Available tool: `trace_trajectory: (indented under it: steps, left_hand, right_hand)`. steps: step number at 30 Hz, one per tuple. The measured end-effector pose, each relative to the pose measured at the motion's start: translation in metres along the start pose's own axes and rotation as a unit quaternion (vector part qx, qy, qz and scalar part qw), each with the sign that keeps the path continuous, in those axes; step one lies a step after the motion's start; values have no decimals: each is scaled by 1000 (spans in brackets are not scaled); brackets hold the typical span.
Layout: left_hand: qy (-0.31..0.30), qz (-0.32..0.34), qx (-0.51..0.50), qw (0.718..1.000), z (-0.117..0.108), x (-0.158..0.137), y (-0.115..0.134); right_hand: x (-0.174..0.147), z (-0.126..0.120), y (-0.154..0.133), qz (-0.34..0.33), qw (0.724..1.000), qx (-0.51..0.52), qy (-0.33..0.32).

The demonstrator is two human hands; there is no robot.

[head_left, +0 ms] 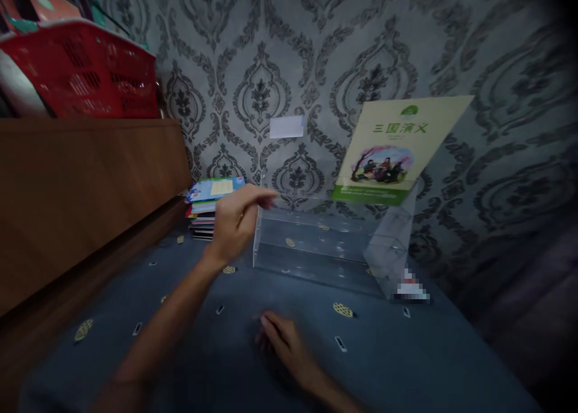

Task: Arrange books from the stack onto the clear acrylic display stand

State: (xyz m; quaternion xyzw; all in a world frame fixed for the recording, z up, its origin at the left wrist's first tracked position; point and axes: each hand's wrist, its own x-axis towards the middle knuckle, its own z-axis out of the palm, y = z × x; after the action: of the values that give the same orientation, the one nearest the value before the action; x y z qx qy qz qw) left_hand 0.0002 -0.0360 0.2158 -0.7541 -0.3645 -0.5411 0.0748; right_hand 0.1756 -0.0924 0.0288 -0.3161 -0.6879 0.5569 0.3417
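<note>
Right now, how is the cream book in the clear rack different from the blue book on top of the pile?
The cream book stands tilted in the clear rack, while the blue book lies flat on the pile. The cream book has a green band and a picture of people; the blue book shows a pale patch. Both have patterned wallpaper behind them.

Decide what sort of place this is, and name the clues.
Probably a room in someone's home: ornate patterned wallpaper covers the wall, and a stack of books sits on a dark blue printed cloth.
</note>
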Motion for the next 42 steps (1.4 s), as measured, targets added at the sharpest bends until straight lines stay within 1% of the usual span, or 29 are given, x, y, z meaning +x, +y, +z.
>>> trace_trajectory:
  steps: [1, 2, 3, 4, 6, 8, 11, 14, 16, 18, 20, 22, 25, 26, 29, 32, 34, 36, 38, 40, 41, 42]
  left_hand:
    - [-20, -40, 82, 996, 11, 11, -23]
    - [-60, -100, 184, 976, 23, 19, -45]
    - [-118, -166, 285, 937, 34, 24, -66]
    - [-174, -215, 363, 890, 44, 27, -85]
    - [-195, -242, 397, 864, 60, 29, -113]
    - [-205, -248, 406, 855, 71, 30, -130]
    - [-218, -256, 417, 845, 80, 35, -144]
    - [-232, -255, 424, 837, 82, 40, -151]
    - [-243, -247, 427, 836, 78, 41, -153]
    - [-250, -234, 427, 837, 70, 39, -152]
    - [-254, -217, 426, 841, 56, 31, -147]
    - [-254, -200, 423, 846, 37, 20, -142]
    - [-253, -177, 415, 856, 5, -6, -137]
    - [-248, -167, 408, 863, -6, -16, -137]
    - [-207, -128, 352, 904, -36, -49, -139]
    - [-166, -98, 281, 940, -59, -83, -133]
    - [-145, -82, 235, 958, -69, -108, -118]
    - [-134, -69, 202, 968, -77, -137, -94]
    - [-144, -48, 178, 972, -83, -171, -65]
    - [-198, -40, 152, 968, -88, -207, -36]
    - [-234, -40, 141, 961, -90, -225, -23]
    - [-271, -37, 133, 953, -92, -241, -12]
  right_hand:
    - [0, 1, 3, 2, 1000, 6, 3]
    - [-1, 1, 6, 3, 1000, 10, 6]
    - [-1, 1, 8, 5, 1000, 14, 9]
    - [-1, 0, 10, 5, 1000, 16, 9]
    - [0, -2, 12, 3, 1000, 13, 0]
    - [0, -3, 12, 3, 1000, 8, -15]
    - [-1, -5, 10, 6, 1000, 0, -23]
    - [-1, -5, 7, 5, 1000, -4, -18]
    - [-1, -5, 6, 9, 1000, 2, -22]
    - [-1, -5, 7, 13, 1000, 10, -25]
    - [-1, -5, 7, 16, 999, 12, -27]
    - [-1, -5, 6, 16, 999, 13, -26]
    - [-1, -5, 5, 15, 1000, 14, -20]
    - [-2, -5, 4, 14, 1000, 14, -16]
    - [-2, -6, 5, 24, 999, 31, -7]
    - [7, -8, 6, 54, 994, 93, 7]
    - [21, -10, 4, 92, 980, 175, 14]
    - [38, -12, -1, 137, 952, 274, 6]
    - [56, -15, -8, 170, 920, 353, -17]
    - [68, -16, -12, 197, 895, 399, -36]
    - [71, -16, -12, 210, 890, 404, -42]
    - [73, -16, -11, 222, 891, 394, -45]
